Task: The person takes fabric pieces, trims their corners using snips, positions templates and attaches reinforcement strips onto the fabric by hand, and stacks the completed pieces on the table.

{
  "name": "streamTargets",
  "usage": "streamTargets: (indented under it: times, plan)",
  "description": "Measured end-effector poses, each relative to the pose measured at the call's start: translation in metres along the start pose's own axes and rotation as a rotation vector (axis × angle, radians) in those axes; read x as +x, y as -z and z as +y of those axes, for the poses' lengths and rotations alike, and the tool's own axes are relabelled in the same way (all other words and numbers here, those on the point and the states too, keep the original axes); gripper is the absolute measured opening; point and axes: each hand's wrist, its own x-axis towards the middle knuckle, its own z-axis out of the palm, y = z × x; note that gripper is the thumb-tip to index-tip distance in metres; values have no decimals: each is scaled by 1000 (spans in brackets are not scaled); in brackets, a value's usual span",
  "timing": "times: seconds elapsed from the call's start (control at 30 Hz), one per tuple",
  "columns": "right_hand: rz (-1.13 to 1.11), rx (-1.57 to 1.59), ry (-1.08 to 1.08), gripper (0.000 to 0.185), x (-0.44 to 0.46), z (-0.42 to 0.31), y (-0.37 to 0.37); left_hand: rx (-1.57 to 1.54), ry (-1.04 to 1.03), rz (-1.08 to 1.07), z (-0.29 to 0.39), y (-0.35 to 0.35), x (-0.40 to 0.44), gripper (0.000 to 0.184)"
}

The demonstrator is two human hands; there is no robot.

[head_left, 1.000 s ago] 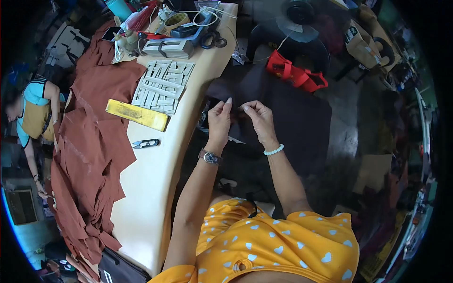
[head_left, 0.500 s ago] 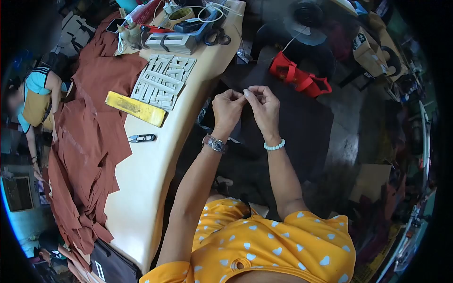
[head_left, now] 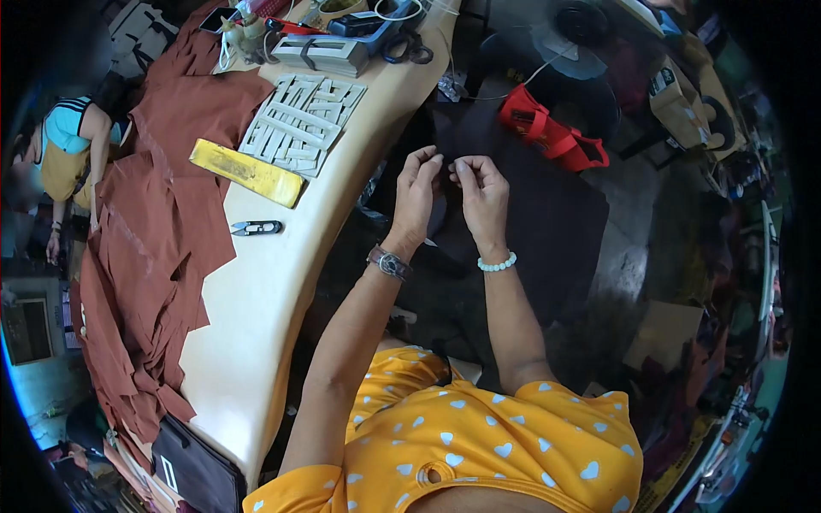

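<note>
Two up in front of the body, side by side: the left hand (head_left: pixel 416 197) and the right hand (head_left: pixel 486 201), a small gap between them, fingertips pointing up and inward. Each has its thumb drawn in against its fingers, in a pinch by the look of it, but whether anything fine sits in those fingertips, I cannot tell. Right beneath and behind them spreads the dark cloth (head_left: pixel 547 222), a broad sheet to the right of the table (head_left: pixel 248 316). A wristwatch (head_left: pixel 389 262) rides the left wrist, a pale bead bracelet (head_left: pixel 498 262) the right, and below comes the yellow shirt (head_left: pixel 487 436) with its white hearts.

Over to the pale table now! Dark snips (head_left: pixel 256 228) lie on it, and beyond them a yellow block (head_left: pixel 246 173) rests at a slant, its near end close to a panel of pale strips (head_left: pixel 295 124). Farther up, a banded bundle (head_left: pixel 321 56) sits near the scissors (head_left: pixel 406 49). Brown cloth (head_left: pixel 162 222) sprawls down the table's left side in layers with jagged edges, and past it a co-worker (head_left: pixel 73 141) bends forward, one arm hanging. Across on the right, a red bag (head_left: pixel 552 130) lies at the dark cloth's upper edge.
</note>
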Motion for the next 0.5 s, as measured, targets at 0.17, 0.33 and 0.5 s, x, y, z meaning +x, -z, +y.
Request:
streamTargets:
  times: [0.17, 0.33, 0.5]
  plan:
    - [14, 100, -8, 11, -1, 3, 0, 55, -34, -149, -15, 15, 12, 29]
    - [28, 134, -6, 10, 0, 7, 0, -5, 56, -74, 4, 2, 4, 38]
    - [1, 68, 24, 11, -2, 5, -1, -12, 168, -34, 15, 3, 7, 52]
